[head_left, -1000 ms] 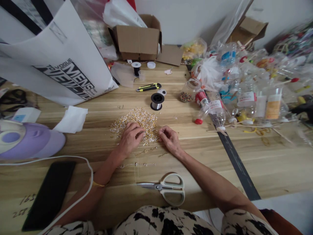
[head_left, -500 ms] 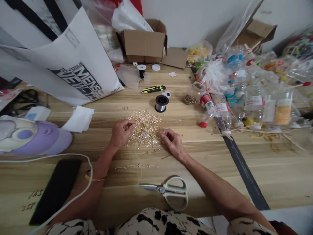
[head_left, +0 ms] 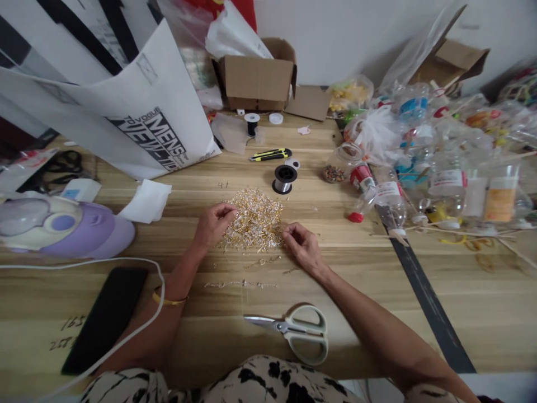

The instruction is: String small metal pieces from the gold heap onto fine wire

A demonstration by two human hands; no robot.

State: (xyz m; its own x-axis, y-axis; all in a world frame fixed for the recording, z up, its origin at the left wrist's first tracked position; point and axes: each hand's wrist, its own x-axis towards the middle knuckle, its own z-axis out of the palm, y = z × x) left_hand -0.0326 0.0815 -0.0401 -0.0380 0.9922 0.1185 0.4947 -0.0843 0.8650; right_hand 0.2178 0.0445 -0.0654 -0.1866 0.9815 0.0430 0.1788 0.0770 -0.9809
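Observation:
A loose pile of small gold and silver beads and findings (head_left: 254,221) lies on the wooden table. At its left edge my left hand (head_left: 213,226) is closed, thumb and fingertips pinched; anything between them is too small to make out. On the right edge of the pile, my right hand (head_left: 304,246) is also pinched, its fingertips touching or just beside the pieces. A short gold chain (head_left: 263,262) lies just below the pile. Nearer to me is a beaded chain (head_left: 243,284), with thin clear thread by its middle. Scissors (head_left: 289,330) with pale handles lie closest to my body.
Behind the pile are a spool of wire (head_left: 284,179) and a yellow-black utility knife (head_left: 271,154). Plastic bottles (head_left: 390,196) and bags crowd the right. A white bag (head_left: 159,123), a purple device (head_left: 84,226), a white cable and a black phone (head_left: 107,319) occupy the left.
The camera view has shifted a little, so everything sits slightly farther right. Both hands stay pinched at the pile's edges, with hardly any movement against it.

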